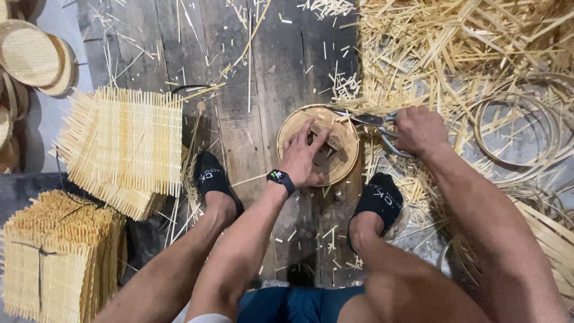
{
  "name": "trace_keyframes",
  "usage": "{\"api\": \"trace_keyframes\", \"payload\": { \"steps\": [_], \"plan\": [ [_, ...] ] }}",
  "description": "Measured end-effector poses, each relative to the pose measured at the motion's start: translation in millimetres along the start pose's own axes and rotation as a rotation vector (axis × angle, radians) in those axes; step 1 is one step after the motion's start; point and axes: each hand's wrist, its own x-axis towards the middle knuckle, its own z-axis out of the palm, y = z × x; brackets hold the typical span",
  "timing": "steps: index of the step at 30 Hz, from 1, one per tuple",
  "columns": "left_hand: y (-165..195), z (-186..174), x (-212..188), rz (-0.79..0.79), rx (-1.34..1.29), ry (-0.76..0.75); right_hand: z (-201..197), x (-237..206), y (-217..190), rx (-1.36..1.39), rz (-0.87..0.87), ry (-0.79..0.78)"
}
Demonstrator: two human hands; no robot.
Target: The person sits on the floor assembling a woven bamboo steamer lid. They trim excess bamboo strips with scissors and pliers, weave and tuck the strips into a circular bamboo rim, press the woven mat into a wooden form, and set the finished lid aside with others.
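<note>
A round woven bamboo tray (pixel 293 128) lies on the wooden floor between my feet. My left hand (pixel 302 157) presses down on its middle, fingers spread over a small wooden block (pixel 330 148). My right hand (pixel 420 130) grips a pair of metal scissors (pixel 375 122). The blades point left and meet the tray's upper right rim. A dark watch sits on my left wrist.
Square woven bamboo mats (pixel 128 146) lie stacked at left, with a tied bundle (pixel 57 257) below them. Finished round trays (pixel 30 54) pile at top left. Loose bamboo trimmings (pixel 454 48) and bamboo hoops (pixel 517 134) cover the right side. My socked feet (pixel 212 179) flank the tray.
</note>
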Motion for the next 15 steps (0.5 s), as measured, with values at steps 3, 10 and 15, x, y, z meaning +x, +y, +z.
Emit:
{"api": "trace_keyframes", "payload": {
  "steps": [3,10,15],
  "plan": [
    [-3,-7,4,0.075,-0.012,-0.035,7,6,4,-0.074,-0.020,0.075],
    [0,-26,12,0.145,0.114,-0.252,8,10,5,-0.074,-0.038,0.036],
    [-1,-29,13,0.194,0.207,-0.311,1,13,4,-0.052,-0.014,-0.021]
  ]
}}
